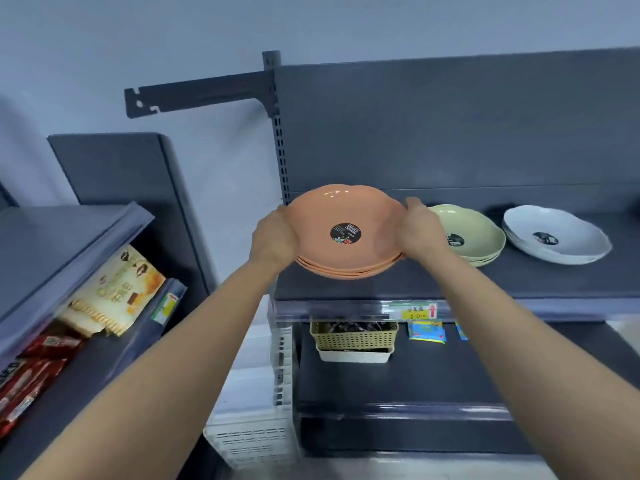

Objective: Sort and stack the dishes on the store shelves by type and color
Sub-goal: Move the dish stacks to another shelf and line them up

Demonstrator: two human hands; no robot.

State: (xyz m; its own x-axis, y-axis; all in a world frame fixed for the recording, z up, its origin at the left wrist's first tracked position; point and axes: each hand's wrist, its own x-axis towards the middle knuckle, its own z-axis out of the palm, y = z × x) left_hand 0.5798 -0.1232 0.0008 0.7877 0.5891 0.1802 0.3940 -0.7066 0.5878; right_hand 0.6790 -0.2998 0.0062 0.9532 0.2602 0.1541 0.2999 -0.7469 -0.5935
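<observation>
Stack of orange plates (346,233) gripped at opposite rims by left hand (275,237) and right hand (419,230), at left end of dark shelf (450,282), green plates (467,235) just beside, white plates (557,235) farther right

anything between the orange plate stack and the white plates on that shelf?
Head view: a stack of pale green plastic plates sits between the orange plate stack and the white plates.

Three plate stacks sitting in a row on the shelf (450,282): left stack (346,233) between both hands, middle stack (467,233) just right, right stack (557,237) farthest right; baskets (353,341) sitting below.
</observation>
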